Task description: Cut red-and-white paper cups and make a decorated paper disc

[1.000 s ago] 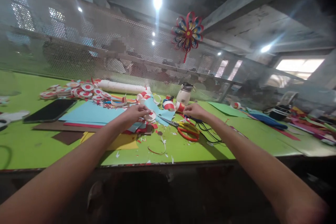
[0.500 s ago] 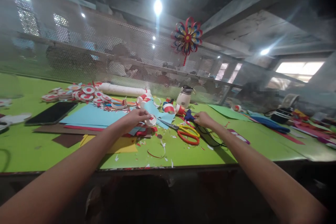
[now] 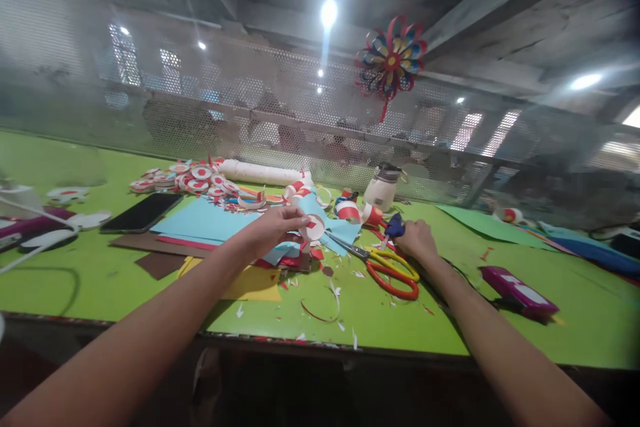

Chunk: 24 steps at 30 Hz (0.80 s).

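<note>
A wide green counter is seen, backed by a perforated metal screen on which a red, blue and yellow paper pinwheel is hung. Sheets of light blue paper are spread over brown, red and yellow sheets at the middle of the counter, with a white tube lying behind them and a heap of red-and-white paper discs to its left. A dark phone is laid flat left of the sheets, and a purple box lies at the right. A white glue bottle stands near the screen. Orange-and-yellow scissors lie on the counter, just beside the right hand.

A small red-and-white paper ring is pinched by the grip of the left hand, thumb and fingers closed on its edge, above the blue paper. The right hand is curled over a blue glue gun; how firmly its grip is closed cannot be told. Paper scraps are scattered around.
</note>
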Available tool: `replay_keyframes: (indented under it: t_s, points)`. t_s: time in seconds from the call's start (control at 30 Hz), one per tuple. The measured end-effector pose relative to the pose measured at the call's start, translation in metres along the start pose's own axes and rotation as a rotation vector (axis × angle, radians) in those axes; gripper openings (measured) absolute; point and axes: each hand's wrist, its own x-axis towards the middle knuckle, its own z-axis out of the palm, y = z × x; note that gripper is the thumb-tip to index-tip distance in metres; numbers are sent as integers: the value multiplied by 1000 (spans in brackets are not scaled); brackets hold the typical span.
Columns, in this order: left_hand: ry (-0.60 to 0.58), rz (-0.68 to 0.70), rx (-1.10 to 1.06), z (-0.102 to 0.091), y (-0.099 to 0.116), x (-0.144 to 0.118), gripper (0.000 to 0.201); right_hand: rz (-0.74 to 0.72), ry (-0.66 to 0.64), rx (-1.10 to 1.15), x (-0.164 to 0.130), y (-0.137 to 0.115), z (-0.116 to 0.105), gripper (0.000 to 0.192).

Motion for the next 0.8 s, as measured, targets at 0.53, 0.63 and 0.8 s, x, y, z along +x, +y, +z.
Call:
replay_keyframes:
  t_s: [0.53,0.63,0.8]
  points:
    - [17,-33,-266,-9,5,0,17,-384,-337,1354,-63,-47,-91,36]
    - [21,-59,-292,-11,3,1,18,-607,-513,1218,-87,-62,-100,38]
    - [24,-100,-259,-10,3,1,19,-734,-450,1057,-93,-76,-87,37]
